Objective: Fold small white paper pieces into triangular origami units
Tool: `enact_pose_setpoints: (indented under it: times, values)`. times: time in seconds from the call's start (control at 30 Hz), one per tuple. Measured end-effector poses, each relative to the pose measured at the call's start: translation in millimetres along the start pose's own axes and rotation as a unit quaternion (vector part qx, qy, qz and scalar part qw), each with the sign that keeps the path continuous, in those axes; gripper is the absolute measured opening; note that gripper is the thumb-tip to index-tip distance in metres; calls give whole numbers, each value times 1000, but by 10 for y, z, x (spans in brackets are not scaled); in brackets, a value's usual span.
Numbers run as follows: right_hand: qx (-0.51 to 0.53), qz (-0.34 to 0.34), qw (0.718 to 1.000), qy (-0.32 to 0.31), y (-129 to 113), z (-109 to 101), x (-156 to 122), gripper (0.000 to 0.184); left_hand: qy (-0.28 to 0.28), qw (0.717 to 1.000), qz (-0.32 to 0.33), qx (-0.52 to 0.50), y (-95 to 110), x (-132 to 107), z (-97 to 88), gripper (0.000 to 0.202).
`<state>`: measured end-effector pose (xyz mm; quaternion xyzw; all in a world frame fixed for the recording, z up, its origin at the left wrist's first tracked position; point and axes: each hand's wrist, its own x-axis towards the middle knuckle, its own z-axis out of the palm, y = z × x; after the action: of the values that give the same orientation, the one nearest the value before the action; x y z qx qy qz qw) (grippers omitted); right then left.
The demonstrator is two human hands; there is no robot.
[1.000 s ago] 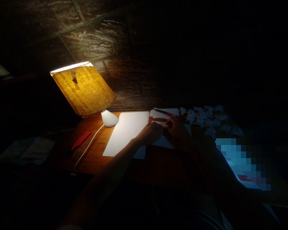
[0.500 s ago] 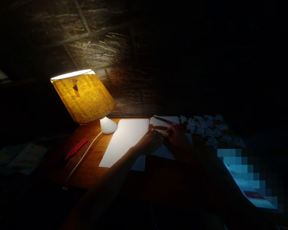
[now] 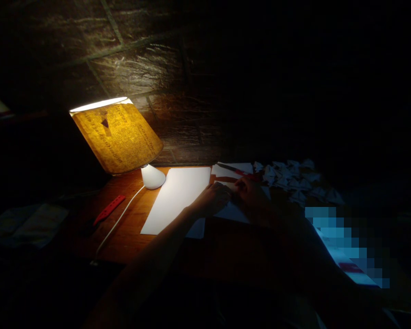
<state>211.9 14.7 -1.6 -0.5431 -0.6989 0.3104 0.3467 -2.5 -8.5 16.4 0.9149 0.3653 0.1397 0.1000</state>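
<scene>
My left hand [image 3: 214, 197] reaches in from below, its fingers bent down over a small piece of paper [image 3: 230, 185] on the wooden desk. Close on its right, my right hand [image 3: 249, 191] has its fingers curled at the other side of that paper. Shadow hides most fingertips of both hands. White sheets [image 3: 228, 214] lie under and around the hands. Just beyond them rests a tool with a dark, narrow blade and red handle [image 3: 238, 172], across more white paper [image 3: 245, 167].
A stack of white paper [image 3: 181, 196] lies left of my hands. Beside it stands a lit lamp [image 3: 118, 137] with a white cord [image 3: 119, 224] and a red perforated tool [image 3: 109, 209]. Several folded paper pieces [image 3: 287, 176] are heaped at right, before a stone wall [image 3: 140, 68].
The whole view has shifted slightly, so things sit a little higher and further left. Both hands stay together at the small paper, with little visible change in their fingers.
</scene>
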Motion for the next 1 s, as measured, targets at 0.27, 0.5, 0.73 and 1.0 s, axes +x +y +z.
enact_pose_setpoints:
  times: [0.27, 0.5, 0.73, 1.0]
  values:
    - [27, -15, 998, -50, 35, -32, -1, 22, -4, 1000, -24, -8, -21, -6, 14, 28]
    - [-6, -41, 997, -65, 60, -31, 34, 18, 2, 1000, -16, -26, -23, -11, 36, 25]
    - [-65, -55, 994, -63, 47, -53, 6, 12, 23, 999, -11, -20, -114, -39, 137, 25]
    - [-113, -89, 989, -30, 63, 21, -104, 17, 107, 983, -78, -125, -135, -31, 218, 38]
